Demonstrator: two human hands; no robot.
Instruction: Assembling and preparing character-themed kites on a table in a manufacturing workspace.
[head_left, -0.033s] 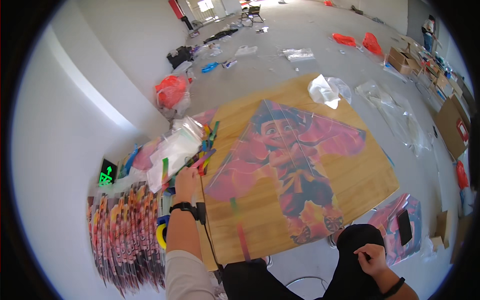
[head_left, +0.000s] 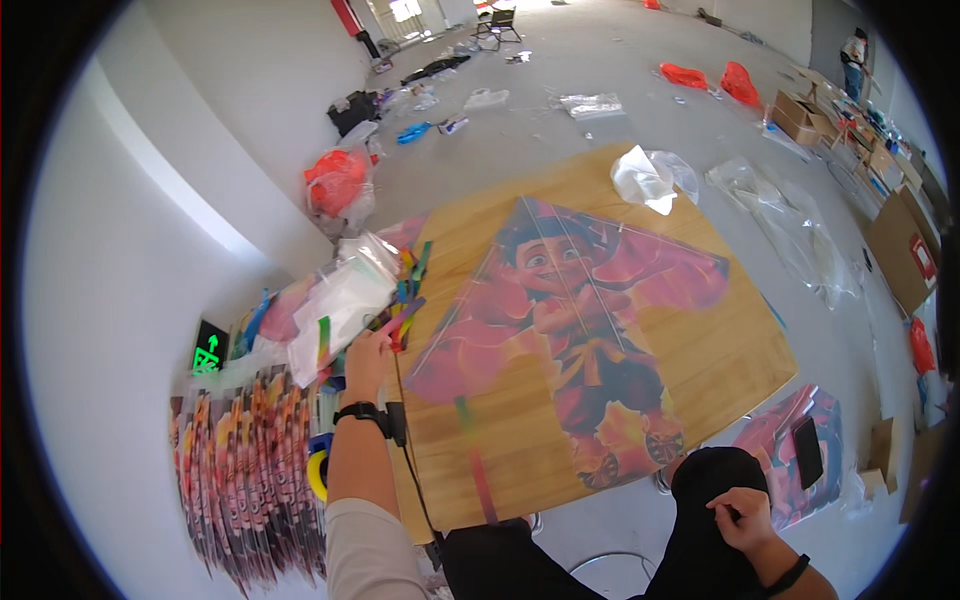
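Note:
At the left edge of the wooden tabletop [head_left: 735, 370], my left hand [head_left: 368, 356] reaches among colourful ribbon strips [head_left: 408, 312]. Its fingers look curled together; what they hold, if anything, is hidden. Across the tabletop lies a flat kite [head_left: 575, 315], printed with a cartoon figure and pink wings, thin rods running along it. A green-to-red ribbon tail [head_left: 475, 455] lies at its lower left. My right hand [head_left: 742, 515] rests over my right knee, fingers curled, with nothing visible in them.
Clear plastic bags [head_left: 345, 300] lie left of the tabletop. Several folded printed kites [head_left: 250, 465] hang below. Crumpled white film [head_left: 645, 180] sits at the far edge. A phone [head_left: 807, 452] rests on more printed sheets at right. Cardboard boxes [head_left: 905, 245] and a distant person [head_left: 854, 62] are beyond.
The whole view has shifted very slightly. My left hand stays among the ribbons and my right hand over the knee; the kite lies as before.

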